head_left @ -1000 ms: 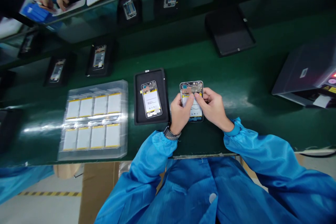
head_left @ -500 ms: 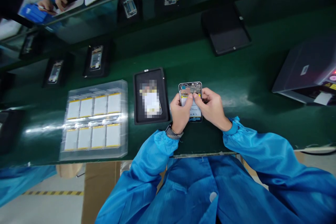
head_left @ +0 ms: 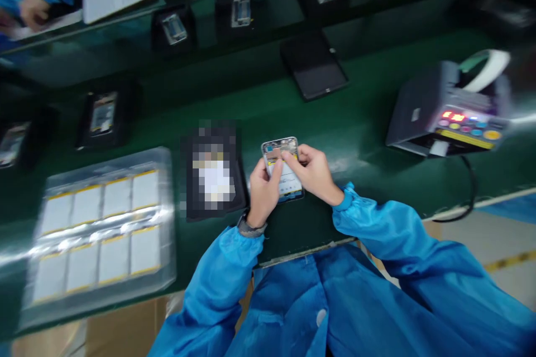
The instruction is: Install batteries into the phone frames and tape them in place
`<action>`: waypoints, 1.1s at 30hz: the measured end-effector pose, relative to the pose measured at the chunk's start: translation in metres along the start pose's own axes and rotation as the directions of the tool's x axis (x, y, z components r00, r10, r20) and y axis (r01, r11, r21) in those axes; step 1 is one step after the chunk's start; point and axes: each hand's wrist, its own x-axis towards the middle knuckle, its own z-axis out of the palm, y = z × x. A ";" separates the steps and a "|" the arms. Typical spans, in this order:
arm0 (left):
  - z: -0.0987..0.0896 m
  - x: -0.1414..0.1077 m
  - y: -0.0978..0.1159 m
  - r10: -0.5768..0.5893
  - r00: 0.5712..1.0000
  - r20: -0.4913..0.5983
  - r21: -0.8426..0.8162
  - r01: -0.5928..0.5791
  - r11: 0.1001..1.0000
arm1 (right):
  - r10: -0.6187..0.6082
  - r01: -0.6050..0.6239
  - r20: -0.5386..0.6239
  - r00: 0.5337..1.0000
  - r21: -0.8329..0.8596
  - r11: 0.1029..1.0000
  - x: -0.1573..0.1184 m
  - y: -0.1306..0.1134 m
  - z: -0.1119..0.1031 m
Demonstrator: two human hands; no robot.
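An opened smartphone (head_left: 290, 179), its circuit board and white battery showing, lies between my two hands near the table's front edge. My left hand (head_left: 264, 188) grips its left side, with the thumb on the inside near the battery's top end. From the right, my right hand (head_left: 313, 172) holds the other edge, its thumb pressed by the board just above the battery. Both hands are closed on the phone. Just left of them sits a black tray (head_left: 195, 201) whose contents are pixelated.
A clear plastic tray (head_left: 170, 234) of several white batteries lies at left. A tape dispenser (head_left: 419, 106) with a lit display stands at right. Beyond are a flat black tray (head_left: 316, 75) and several trays with opened phones. A co-worker's hand (head_left: 34, 11) is at the far left.
The view has swung to the right, so the table's things appear further left and the tape dispenser now shows fully. Both hands keep hold of the phone, thumbs in nearly the same place.
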 end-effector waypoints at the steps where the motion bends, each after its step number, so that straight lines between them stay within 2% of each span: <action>1: -0.001 0.000 -0.001 -0.004 1.000 0.028 -0.023 0.005 1.000 | 0.008 -0.009 -0.011 1.000 -0.031 0.999 0.002 0.000 0.000; 4: -0.001 0.001 -0.005 -0.039 0.993 0.110 -0.103 0.051 0.993 | 0.015 -0.016 -0.011 1.000 -0.095 0.995 0.009 -0.003 -0.005; 7: 0.001 0.001 -0.005 -0.092 0.982 0.165 -0.164 0.119 0.979 | -0.035 0.035 -0.002 0.999 -0.082 0.996 0.006 -0.013 -0.023; 9: 0.001 0.002 -0.002 -0.168 0.973 0.158 -0.202 0.198 0.959 | -0.043 0.040 -0.062 0.997 -0.040 0.998 -0.008 -0.024 -0.049; 11: -0.001 0.003 0.003 -0.269 0.954 0.131 -0.247 0.295 0.923 | -0.014 0.008 -0.197 0.980 -0.030 1.000 -0.031 -0.033 -0.086; 12: -0.002 0.005 0.006 -0.313 0.941 0.125 -0.266 0.336 0.903 | -0.008 -0.008 -0.295 0.956 -0.053 0.999 -0.043 -0.037 -0.107; 13: -0.004 0.006 0.008 -0.345 0.930 0.128 -0.280 0.367 0.887 | -0.020 -0.021 -0.409 0.912 -0.096 0.995 -0.055 -0.040 -0.129; 14: -0.005 0.007 0.010 -0.362 0.922 0.139 -0.286 0.388 0.876 | -0.050 -0.028 -0.540 0.840 -0.136 0.990 -0.066 -0.042 -0.151; 15: -0.007 0.009 0.012 -0.368 0.917 0.155 -0.286 0.398 0.871 | -0.091 -0.030 -0.661 0.745 -0.170 0.985 -0.075 -0.043 -0.172; 16: -0.007 0.010 0.013 -0.366 0.915 0.172 -0.283 0.402 0.871 | -0.117 -0.041 -0.736 0.667 -0.192 0.980 -0.081 -0.042 -0.189; 17: -0.008 0.010 0.013 -0.359 0.915 0.184 -0.279 0.399 0.873 | -0.119 -0.060 -0.776 0.620 -0.199 0.978 -0.085 -0.041 -0.204; 18: -0.008 0.011 0.013 -0.352 0.916 0.193 -0.277 0.395 0.876 | -0.108 -0.079 -0.793 0.599 -0.193 0.978 -0.086 -0.039 -0.215; 19: -0.008 0.011 0.012 -0.344 0.918 0.196 -0.276 0.388 0.879 | -0.083 -0.099 -0.794 0.602 -0.178 0.979 -0.085 -0.036 -0.222; 21: -0.007 0.010 0.010 -0.331 0.924 0.193 -0.277 0.375 0.885 | -0.025 -0.128 -0.775 0.632 -0.137 0.982 -0.079 -0.032 -0.227; 24: -0.008 0.009 0.006 -0.319 0.930 0.184 -0.270 0.360 0.893 | 0.025 -0.144 -0.756 0.654 -0.092 0.985 -0.069 -0.031 -0.223; 33: -0.009 0.009 0.005 -0.314 0.932 0.180 -0.261 0.353 0.898 | 0.043 -0.171 -0.777 0.628 -0.084 0.982 -0.059 -0.035 -0.214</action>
